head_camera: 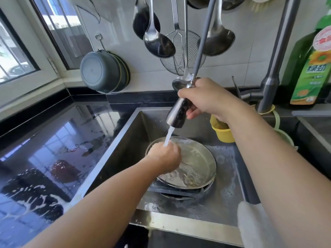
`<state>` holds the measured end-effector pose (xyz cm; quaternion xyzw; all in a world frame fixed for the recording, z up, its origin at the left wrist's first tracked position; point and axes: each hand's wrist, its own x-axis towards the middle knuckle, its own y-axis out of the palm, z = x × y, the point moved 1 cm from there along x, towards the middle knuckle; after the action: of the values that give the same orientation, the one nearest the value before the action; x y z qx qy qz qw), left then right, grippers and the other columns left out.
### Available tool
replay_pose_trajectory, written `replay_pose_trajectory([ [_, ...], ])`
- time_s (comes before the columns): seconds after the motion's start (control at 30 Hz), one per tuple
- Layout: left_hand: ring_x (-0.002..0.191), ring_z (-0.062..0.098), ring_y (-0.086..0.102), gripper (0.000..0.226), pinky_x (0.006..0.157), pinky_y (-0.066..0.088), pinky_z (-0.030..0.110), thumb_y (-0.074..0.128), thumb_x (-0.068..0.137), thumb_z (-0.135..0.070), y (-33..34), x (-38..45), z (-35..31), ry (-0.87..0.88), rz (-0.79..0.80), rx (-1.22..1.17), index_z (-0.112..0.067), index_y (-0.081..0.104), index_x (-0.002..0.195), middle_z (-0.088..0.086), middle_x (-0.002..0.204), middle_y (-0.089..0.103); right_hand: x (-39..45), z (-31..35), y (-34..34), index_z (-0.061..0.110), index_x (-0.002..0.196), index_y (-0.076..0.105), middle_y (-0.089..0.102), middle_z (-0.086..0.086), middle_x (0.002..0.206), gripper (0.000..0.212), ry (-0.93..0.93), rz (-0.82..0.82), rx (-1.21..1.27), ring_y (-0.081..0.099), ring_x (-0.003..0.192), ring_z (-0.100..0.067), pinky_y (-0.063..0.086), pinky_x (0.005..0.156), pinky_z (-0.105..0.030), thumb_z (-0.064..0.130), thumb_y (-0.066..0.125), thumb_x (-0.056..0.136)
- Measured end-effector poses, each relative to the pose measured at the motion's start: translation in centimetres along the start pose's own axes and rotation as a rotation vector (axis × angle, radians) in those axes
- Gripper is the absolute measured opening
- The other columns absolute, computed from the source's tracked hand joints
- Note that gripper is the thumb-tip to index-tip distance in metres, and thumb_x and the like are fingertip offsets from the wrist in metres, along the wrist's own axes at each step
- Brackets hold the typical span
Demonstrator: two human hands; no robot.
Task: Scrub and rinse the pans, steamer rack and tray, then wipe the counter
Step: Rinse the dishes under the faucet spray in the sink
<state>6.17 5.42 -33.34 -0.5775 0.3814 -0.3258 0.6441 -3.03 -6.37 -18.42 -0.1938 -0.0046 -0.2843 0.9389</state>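
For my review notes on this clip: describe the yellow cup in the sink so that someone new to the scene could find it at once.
Start at the steel sink and go to its back right corner, behind the round metal pan being rinsed. The yellow cup sits there, just under the right hand holding the sprayer head. It is the only bright yellow plastic thing among grey steel.

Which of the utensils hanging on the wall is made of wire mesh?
The round skimmer, hanging in the middle between the ladles. Its bowl is open wire; theirs are solid metal.

We find open sink floor (223,158) right of the pan (197,163); the yellow cup (223,134) and hanging ladles (159,43) crowd the back.
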Motion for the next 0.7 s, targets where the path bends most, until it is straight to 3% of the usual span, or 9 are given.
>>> replay_pose_trajectory([
  [0.1,0.081,0.03,0.063,0.02,0.069,0.047,0.039,0.037,0.11,-0.03,-0.2,-0.2,0.7,0.089,0.07,-0.062,-0.029,0.046,0.092,0.009,0.099,0.066,-0.2,0.0,-0.2,-0.001,0.103,0.062,0.067,-0.017,0.08,0.024,0.0,-0.028,-0.051,0.066,0.053,-0.02,0.063,0.06,-0.038,0.02,0.061,0.091],
  [0.17,0.078,0.03,0.062,0.012,0.066,0.047,0.039,0.04,0.107,-0.016,-0.4,-0.9,1.9,0.061,0.119,-0.067,-0.024,0.048,0.111,0.015,0.106,0.067,-0.4,0.1,-0.4,-0.001,0.098,0.062,0.065,-0.016,0.075,0.022,0.016,-0.012,-0.049,0.064,0.052,-0.02,0.063,0.06,-0.039,0.019,0.061,0.091],
  [0.23,0.094,0.027,0.064,0.042,0.076,0.054,0.039,0.047,0.099,-0.004,-0.8,-1.9,3.2,0.119,0.138,0.029,-0.019,0.048,0.138,0.009,0.127,0.061,-0.5,0.1,-1.0,0.002,0.09,0.061,0.064,-0.015,0.07,0.017,0.043,0.0,-0.083,0.062,0.051,-0.021,0.062,0.055,-0.037,0.019,0.061,0.09],
  [0.27,0.109,0.024,0.062,0.048,0.088,0.054,0.038,0.051,0.097,-0.004,-0.9,-2.2,4.0,0.148,0.141,0.067,-0.022,0.051,0.141,0.002,0.133,0.055,-0.5,0.1,-1.5,0.003,0.088,0.059,0.064,-0.015,0.069,0.016,0.061,-0.004,-0.118,0.062,0.05,-0.022,0.059,0.052,-0.034,0.019,0.062,0.089],
  [0.33,0.122,0.02,0.052,0.038,0.103,0.048,0.037,0.056,0.096,-0.012,-1.3,-3.3,5.1,0.219,0.172,0.159,-0.027,0.062,0.13,-0.004,0.13,0.05,-0.6,-0.1,-2.4,0.004,0.085,0.058,0.064,-0.016,0.071,0.018,0.101,-0.012,-0.198,0.061,0.048,-0.022,0.056,0.048,-0.031,0.021,0.062,0.088],
  [0.5,0.113,0.017,0.052,0.028,0.097,0.049,0.034,0.055,0.094,-0.025,-0.8,-4.6,7.2,0.2,0.114,0.227,-0.028,0.068,0.119,-0.005,0.116,0.055,-1.1,-0.3,-4.4,0.007,0.085,0.058,0.062,-0.017,0.073,0.017,0.187,-0.003,-0.289,0.055,0.045,-0.021,0.054,0.046,-0.027,0.023,0.061,0.089],
  [0.53,0.114,0.017,0.054,0.028,0.096,0.05,0.033,0.055,0.095,-0.025,-0.7,-4.7,7.2,0.152,0.076,0.205,-0.026,0.066,0.121,-0.004,0.117,0.056,-1.1,-0.3,-4.6,0.007,0.086,0.058,0.062,-0.017,0.073,0.017,0.19,-0.003,-0.306,0.054,0.045,-0.021,0.053,0.046,-0.026,0.024,0.061,0.089],
  [0.63,0.108,0.022,0.061,0.024,0.086,0.051,0.033,0.058,0.097,-0.024,-0.8,-4.5,7.4,-0.256,0.019,-0.053,-0.019,0.062,0.12,0.0,0.113,0.059,-1.1,-0.4,-4.9,0.008,0.088,0.058,0.062,-0.017,0.075,0.017,0.19,-0.001,-0.338,0.055,0.047,-0.021,0.052,0.048,-0.026,0.024,0.06,0.088],
  [0.7,0.104,0.03,0.065,0.017,0.083,0.053,0.036,0.058,0.097,-0.019,-0.7,-4.3,7.3,-0.469,0.134,-0.273,-0.009,0.063,0.11,0.006,0.105,0.065,-1.1,-0.3,-4.9,0.007,0.088,0.058,0.064,-0.018,0.075,0.018,0.189,0.014,-0.331,0.055,0.047,-0.021,0.052,0.049,-0.028,0.024,0.06,0.088],
])
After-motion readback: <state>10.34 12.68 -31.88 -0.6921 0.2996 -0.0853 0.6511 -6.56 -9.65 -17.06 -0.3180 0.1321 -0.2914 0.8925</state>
